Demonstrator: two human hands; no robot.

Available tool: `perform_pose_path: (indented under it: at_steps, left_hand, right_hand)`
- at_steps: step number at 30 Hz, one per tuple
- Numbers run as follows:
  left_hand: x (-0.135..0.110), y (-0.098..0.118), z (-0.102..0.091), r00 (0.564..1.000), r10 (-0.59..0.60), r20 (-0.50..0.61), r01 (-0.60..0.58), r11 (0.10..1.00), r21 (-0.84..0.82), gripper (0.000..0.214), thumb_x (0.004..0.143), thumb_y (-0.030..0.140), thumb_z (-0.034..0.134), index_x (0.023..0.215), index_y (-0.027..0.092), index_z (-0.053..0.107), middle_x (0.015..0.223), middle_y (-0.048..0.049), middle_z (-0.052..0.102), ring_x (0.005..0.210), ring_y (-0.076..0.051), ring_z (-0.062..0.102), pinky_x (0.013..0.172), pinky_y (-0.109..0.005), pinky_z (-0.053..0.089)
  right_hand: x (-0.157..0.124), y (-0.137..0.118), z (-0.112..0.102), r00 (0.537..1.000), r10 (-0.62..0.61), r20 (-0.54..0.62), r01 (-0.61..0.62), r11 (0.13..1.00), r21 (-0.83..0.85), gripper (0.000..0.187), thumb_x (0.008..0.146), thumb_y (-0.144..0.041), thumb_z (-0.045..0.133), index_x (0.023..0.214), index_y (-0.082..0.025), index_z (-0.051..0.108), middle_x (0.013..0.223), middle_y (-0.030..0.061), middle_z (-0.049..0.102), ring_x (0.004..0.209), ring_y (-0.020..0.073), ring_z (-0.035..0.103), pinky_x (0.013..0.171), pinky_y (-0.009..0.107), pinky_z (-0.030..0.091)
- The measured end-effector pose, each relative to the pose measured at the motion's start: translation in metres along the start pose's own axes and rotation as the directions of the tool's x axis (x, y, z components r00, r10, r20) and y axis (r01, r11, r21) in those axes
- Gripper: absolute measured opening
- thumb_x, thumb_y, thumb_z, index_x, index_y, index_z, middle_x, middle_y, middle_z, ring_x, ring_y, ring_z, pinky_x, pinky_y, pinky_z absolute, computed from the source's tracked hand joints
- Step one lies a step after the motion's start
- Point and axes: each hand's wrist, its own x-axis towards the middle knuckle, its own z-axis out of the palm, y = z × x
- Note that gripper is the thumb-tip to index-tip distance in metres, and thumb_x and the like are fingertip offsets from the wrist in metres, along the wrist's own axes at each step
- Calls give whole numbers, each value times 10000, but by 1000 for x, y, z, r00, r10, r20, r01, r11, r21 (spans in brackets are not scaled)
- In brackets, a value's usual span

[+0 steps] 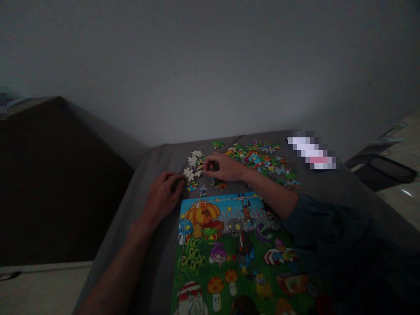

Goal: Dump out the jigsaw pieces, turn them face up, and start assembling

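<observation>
The right hand (pixel 225 168) is pinching a dark jigsaw piece (pixel 213 166) between its fingers, while the left hand (pixel 163 197) is resting loosely curled and empty-looking, farther off, beside the pile of white-backed pieces (pixel 193 165).

Dark long slv (pixel 323 227), prob. navy/teal cloth

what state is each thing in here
left hand: loosely curled, resting beside the pieces, nothing visible in it
right hand: fingers curled down over a dark puzzle piece, grip unclear
white-backed puzzle pieces: face down, loose in a small cluster
colourful puzzle pieces: mostly face up, scattered in a heap
cartoon garden picture: lying flat, nearest the person
</observation>
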Motion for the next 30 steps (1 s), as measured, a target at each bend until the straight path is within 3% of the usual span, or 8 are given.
perform_pose_path:
  at_steps: [2, 5, 8, 12, 16, 23, 30]
  left_hand:
    - [2, 4, 4, 1000, -1, -24, 1, 1000, 4, 445, 981, 457, 447, 1209, 175, 705, 1228, -130, 657, 1146, -310, 601, 1043, -475, 457]
    - [6, 10, 10, 999, 3, -36, -2, 1000, 7, 431, 982, 445, 487, 1281, 189, 663, 1351, -110, 640, 1236, -307, 574, 1096, -480, 425]
    - [10, 14, 14, 1000, 1, -21, -1, 1000, 11, 432, 978, 423, 513, 1339, 216, 631, 1395, -86, 643, 1286, -313, 557, 1113, -503, 408]
    - [14, 17, 14, 1000, -20, 3, 20, 1000, 5, 415, 968, 423, 533, 1302, 215, 666, 1297, -89, 712, 1230, -319, 607, 1074, -493, 438]
    - [16, 17, 8, 998, -67, -6, 67, 998, -22, 378, 986, 436, 484, 1198, 244, 731, 1186, -66, 761, 1139, -285, 666, 1027, -418, 478]
    - [18, 5, -6, 957, -275, -97, 268, 960, -82, 440, 980, 486, 440, 1159, 223, 744, 1081, -70, 785, 916, -258, 728, 824, -343, 543]
    - [19, -6, -8, 938, -334, -91, 324, 940, -109, 445, 887, 509, 558, 1160, 212, 747, 942, -68, 781, 857, -245, 726, 720, -305, 533]
  right_hand:
    - [-1, 1, -1, 999, -52, 13, 52, 998, -19, 20, 862, -202, 637, 855, -186, 628, 918, 48, 681, 901, 186, 563, 862, 351, 431]
    - [-3, 2, 0, 990, -126, 68, 128, 991, -39, 85, 788, -194, 733, 809, -194, 651, 866, 25, 679, 913, 192, 555, 918, 369, 428]
    - [-4, 2, 3, 988, -146, 52, 149, 986, -69, 114, 824, -287, 747, 825, -193, 683, 871, 31, 673, 936, 203, 551, 944, 394, 429]
    - [-3, 2, 9, 991, -121, -63, 111, 983, -150, 155, 912, -276, 652, 991, -177, 743, 1127, 99, 675, 1094, 244, 523, 1037, 463, 370]
    - [-3, 4, 14, 986, -164, -11, 154, 946, -283, 241, 931, -260, 636, 1140, -243, 756, 1346, 62, 653, 1234, 282, 468, 1036, 485, 358]
    - [-2, 9, 17, 984, -180, 13, 174, 921, -350, 262, 988, -249, 568, 1187, -229, 737, 1309, 43, 696, 1221, 268, 487, 1003, 454, 356]
    - [-1, 6, 18, 983, -185, -18, 164, 910, -380, 267, 1011, -257, 542, 1208, -193, 711, 1285, 75, 689, 1227, 261, 495, 1006, 426, 352]
